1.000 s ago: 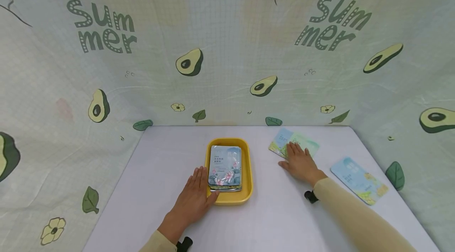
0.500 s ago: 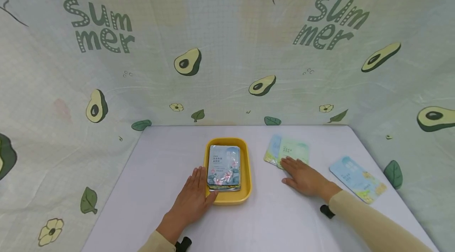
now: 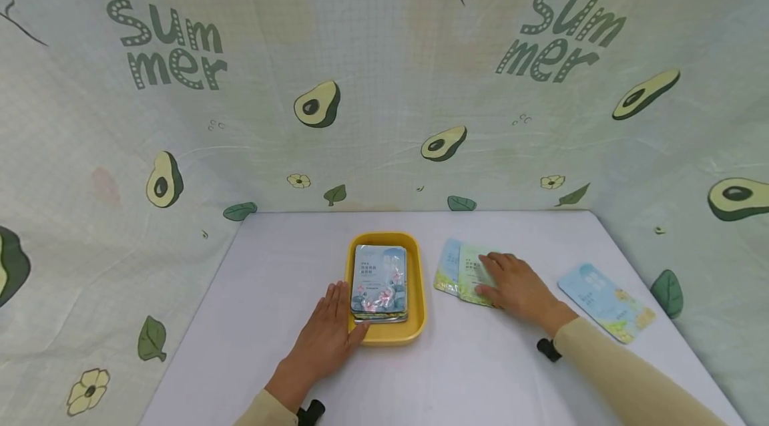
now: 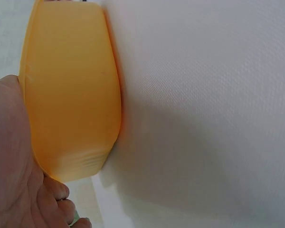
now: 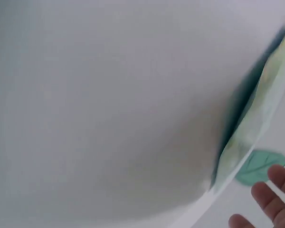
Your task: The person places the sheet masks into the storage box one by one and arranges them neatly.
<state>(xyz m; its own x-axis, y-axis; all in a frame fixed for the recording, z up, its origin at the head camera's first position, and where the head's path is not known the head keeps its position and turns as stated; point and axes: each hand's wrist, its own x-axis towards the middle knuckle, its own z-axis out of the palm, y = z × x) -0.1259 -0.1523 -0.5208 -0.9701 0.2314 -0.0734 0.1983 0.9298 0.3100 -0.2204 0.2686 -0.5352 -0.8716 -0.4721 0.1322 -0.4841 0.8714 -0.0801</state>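
My left hand [image 3: 322,338] lies with straight fingers along the left side of a yellow tray [image 3: 416,306], the thumb at its front rim. In the left wrist view, the palm borders the tray's outer wall [image 4: 71,90]. Inside the tray sits a stack of glossy sachets, a blue one with pink flowers [image 3: 378,282] on top. My right hand [image 3: 519,289] reaches over the right part of a flat pale green sachet [image 3: 471,272], which overlaps a blue one [image 3: 447,269]. In the right wrist view its fingers [image 5: 266,194] are loosely extended beside a green sachet [image 5: 251,118].
Another light blue sachet [image 3: 603,302] lies at the right, beside my right forearm [image 3: 625,372]. A white table [image 3: 288,259] bears everything. A cloth backdrop [image 3: 384,45] printed with avocados rises behind the table and at both sides.
The green and blue sachets have slid left and toward me. My right hand first draws back with them, then sits further over the green one's right part. The left hand and tray stay put.
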